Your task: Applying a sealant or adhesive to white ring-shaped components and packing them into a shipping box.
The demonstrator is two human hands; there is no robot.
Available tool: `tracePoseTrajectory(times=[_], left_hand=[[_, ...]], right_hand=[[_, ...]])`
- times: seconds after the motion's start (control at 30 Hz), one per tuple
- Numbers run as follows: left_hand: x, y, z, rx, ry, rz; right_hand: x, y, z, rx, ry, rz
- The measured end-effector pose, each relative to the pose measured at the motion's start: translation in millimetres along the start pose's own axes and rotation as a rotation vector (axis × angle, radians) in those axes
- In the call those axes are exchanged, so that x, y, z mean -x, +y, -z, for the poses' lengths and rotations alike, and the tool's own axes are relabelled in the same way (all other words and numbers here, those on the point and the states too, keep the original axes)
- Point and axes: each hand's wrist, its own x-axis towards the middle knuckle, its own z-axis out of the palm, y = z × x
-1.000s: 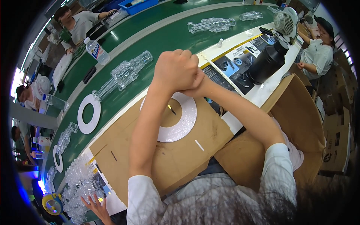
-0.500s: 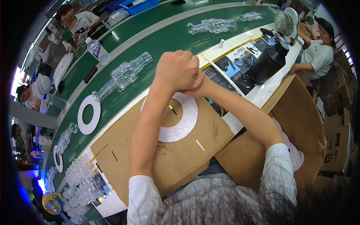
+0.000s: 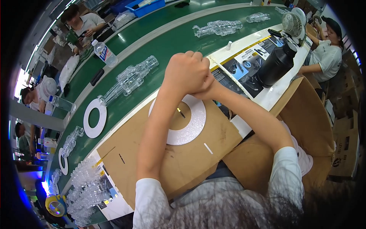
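My left hand [image 3: 186,72] and my right hand [image 3: 207,88] are clasped together over a sheet of brown cardboard [image 3: 152,171]. The left one lies on top with its knuckles up and fingers folded; the right hand's fingers are mostly hidden behind it. Below them a flat white sparkly ring [image 3: 190,133] rests on the cardboard, partly covered by my left forearm. Inside the ring's hole a small dark slot with a yellow bit [image 3: 180,112] shows. No object is visible in either hand.
Clear plastic parts [image 3: 129,78] and another white ring [image 3: 90,126] lie on the green belt [image 3: 167,45]. More clear parts are heaped [image 3: 85,187] at left. A black bottle [image 3: 276,65], a fan [image 3: 292,24] and an open carton [image 3: 309,114] stand right. Co-workers sit around.
The whole view has shifted slightly, so things sit a little farther right in the picture. My hands stay clasped over the cardboard and ring.
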Motion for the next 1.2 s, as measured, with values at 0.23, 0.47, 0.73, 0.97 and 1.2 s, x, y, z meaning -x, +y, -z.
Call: tracePoseTrajectory(times=[0.23,0.47,0.73,0.97,1.2], left_hand=[[-6.7,-5.8,63.3,0.419,0.116,0.338],[44.8,-23.6,78.5,-0.094,-0.977,0.828],[67.9,-27.0,61.4,-0.199,-1.244,0.803],[73.1,-31.2,61.1,-0.155,-1.256,0.789],[72.8,-33.4,61.0,-0.118,-1.269,0.796]], right_hand=[[-5.5,-36.3,14.5,-0.29,0.097,-0.249],[-2.3,-42.2,19.8,-0.167,0.082,-0.262],[0.7,-35.7,14.7,-0.106,0.033,-0.274],[1.8,-34.3,10.7,-0.111,0.022,-0.292],[1.8,-36.1,12.5,-0.117,0.047,-0.295]])
